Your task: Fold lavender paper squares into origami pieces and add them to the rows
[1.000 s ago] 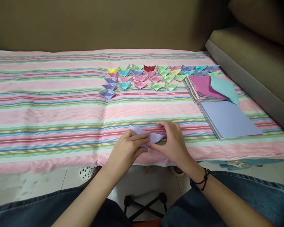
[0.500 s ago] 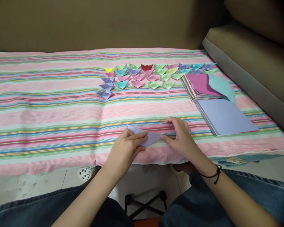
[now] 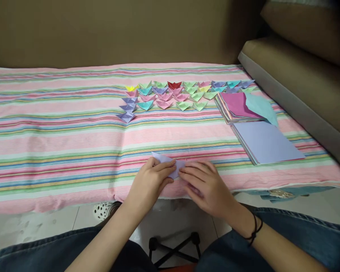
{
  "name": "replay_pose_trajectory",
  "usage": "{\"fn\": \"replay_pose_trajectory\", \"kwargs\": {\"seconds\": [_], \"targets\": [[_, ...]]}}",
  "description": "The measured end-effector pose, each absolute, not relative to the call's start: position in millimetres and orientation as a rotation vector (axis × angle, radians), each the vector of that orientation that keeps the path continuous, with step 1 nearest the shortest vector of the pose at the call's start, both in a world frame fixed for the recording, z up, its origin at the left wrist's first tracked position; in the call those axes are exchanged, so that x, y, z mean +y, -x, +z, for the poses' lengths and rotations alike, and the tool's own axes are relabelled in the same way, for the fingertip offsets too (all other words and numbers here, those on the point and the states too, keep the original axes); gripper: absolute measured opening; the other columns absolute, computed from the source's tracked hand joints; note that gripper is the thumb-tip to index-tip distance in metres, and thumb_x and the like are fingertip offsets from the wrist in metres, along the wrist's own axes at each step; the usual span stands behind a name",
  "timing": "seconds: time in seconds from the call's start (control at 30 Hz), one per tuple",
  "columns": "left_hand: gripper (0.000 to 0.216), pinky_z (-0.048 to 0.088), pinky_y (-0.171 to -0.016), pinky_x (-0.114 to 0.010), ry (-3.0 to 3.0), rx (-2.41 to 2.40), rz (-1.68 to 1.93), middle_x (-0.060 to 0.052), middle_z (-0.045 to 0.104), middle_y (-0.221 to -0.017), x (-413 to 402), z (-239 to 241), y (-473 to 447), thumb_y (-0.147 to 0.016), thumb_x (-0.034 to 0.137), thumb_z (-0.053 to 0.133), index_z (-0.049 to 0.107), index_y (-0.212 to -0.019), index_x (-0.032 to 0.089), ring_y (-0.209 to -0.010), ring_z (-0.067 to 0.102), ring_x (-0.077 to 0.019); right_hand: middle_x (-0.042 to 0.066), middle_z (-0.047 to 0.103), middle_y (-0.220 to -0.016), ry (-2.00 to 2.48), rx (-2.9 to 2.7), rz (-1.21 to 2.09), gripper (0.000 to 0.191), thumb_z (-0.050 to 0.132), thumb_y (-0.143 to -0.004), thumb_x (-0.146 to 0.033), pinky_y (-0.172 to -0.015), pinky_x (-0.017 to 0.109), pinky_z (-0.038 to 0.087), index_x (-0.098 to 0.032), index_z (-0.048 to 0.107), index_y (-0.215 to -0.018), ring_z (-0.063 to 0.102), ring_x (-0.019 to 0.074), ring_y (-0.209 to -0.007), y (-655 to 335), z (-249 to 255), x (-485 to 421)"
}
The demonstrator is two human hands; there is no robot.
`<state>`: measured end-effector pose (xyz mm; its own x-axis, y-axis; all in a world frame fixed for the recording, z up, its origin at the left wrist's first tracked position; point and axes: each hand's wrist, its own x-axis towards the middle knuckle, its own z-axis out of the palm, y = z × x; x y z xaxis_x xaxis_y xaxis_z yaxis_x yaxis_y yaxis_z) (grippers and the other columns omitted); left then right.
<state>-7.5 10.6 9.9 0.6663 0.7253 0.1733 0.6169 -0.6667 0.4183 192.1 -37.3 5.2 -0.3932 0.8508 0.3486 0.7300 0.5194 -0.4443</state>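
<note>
A partly folded lavender paper (image 3: 166, 161) lies near the front edge of the striped pink cloth (image 3: 59, 139). My left hand (image 3: 151, 183) pinches its left part with thumb and fingers. My right hand (image 3: 206, 187) lies flat over its right part, fingers stretched toward the left hand and pressing the paper down. Most of the paper is hidden under the two hands.
Several small folded paper boats (image 3: 170, 96) in mixed colours stand in rows at the back. Two stacks of square paper lie at right: a lavender-topped stack (image 3: 268, 141) and a magenta-topped stack (image 3: 238, 105) with a loose teal sheet (image 3: 260, 107). A brown cushion (image 3: 297, 75) borders the right side.
My right hand moved from the paper's right tip back over the paper and now lies flat on it, covering the tip. My left hand kept its pinch.
</note>
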Motion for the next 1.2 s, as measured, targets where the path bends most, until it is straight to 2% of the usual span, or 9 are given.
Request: {"fn": "replay_pose_trajectory", "kwargs": {"seconds": [0.27, 0.43, 0.57, 0.7, 0.83, 1.2], "targets": [[0.044, 0.047, -0.080, -0.039, -2.322, 0.989, 0.492, -0.001, 0.059, -0.123, 19, 9, 18, -0.079, 0.012, 0.059, 0.055, -0.120, 0.027, -0.092, 0.051, -0.0206, 0.004, 0.056, -0.128, 1.317, -2.409, 0.092, 0.040, 0.050, -0.087, -0.030, -0.104, 0.057, 0.020, -0.028, 0.048, -0.127, 0.042, 0.0276, -0.122, -193, -15, -52], [0.025, 0.046, -0.083, -0.039, -2.505, 0.862, 0.530, -0.003, 0.060, -0.120, 9, 15, 27, -0.086, 0.014, 0.049, 0.065, -0.103, 0.025, -0.096, 0.052, -0.0205, 0.004, 0.053, -0.131, 1.323, -2.446, 0.070, 0.041, 0.051, -0.086, -0.033, -0.105, 0.059, 0.017, -0.031, 0.048, -0.127, 0.039, 0.0292, -0.124, -191, -17, -53], [0.024, 0.049, -0.080, -0.038, -2.754, 0.799, 0.604, -0.007, 0.066, -0.109, -9, 10, 29, -0.087, 0.019, 0.049, 0.062, -0.108, 0.017, -0.098, 0.055, -0.0227, 0.005, 0.054, -0.128, 1.339, -2.442, 0.060, 0.044, 0.053, -0.085, -0.034, -0.105, 0.059, 0.016, -0.031, 0.047, -0.128, 0.039, 0.0292, -0.122, -189, -17, -53], [0.035, 0.050, -0.084, -0.040, -2.845, 0.867, 0.654, -0.010, 0.063, -0.116, -21, -1, 28, -0.086, 0.025, 0.053, 0.055, -0.119, 0.014, -0.105, 0.054, -0.0253, 0.006, 0.056, -0.124, 1.346, -2.417, 0.033, 0.042, 0.056, -0.083, -0.034, -0.105, 0.058, 0.017, -0.031, 0.051, -0.124, 0.041, 0.0290, -0.120, -187, -16, -52], [0.036, 0.049, -0.083, -0.042, -2.870, 0.911, 0.650, -0.011, 0.063, -0.116, -24, -9, 27, -0.085, 0.027, 0.055, 0.055, -0.117, 0.011, -0.105, 0.054, -0.0273, 0.007, 0.056, -0.123, 1.348, -2.426, -0.003, 0.038, 0.056, -0.083, -0.035, -0.105, 0.058, 0.018, -0.030, 0.053, -0.121, 0.042, 0.0280, -0.119, -186, -16, -52], [0.033, 0.045, -0.084, -0.041, -2.783, 0.973, 0.669, -0.007, 0.064, -0.114, -26, -11, 27, -0.084, 0.022, 0.054, 0.057, -0.116, 0.014, -0.104, 0.051, -0.0258, 0.003, 0.056, -0.128, 1.478, -2.334, -0.113, 0.043, 0.054, -0.082, -0.049, -0.107, 0.058, 0.015, -0.029, 0.055, -0.121, 0.039, 0.0304, -0.123, -210, -19, -50]]}}
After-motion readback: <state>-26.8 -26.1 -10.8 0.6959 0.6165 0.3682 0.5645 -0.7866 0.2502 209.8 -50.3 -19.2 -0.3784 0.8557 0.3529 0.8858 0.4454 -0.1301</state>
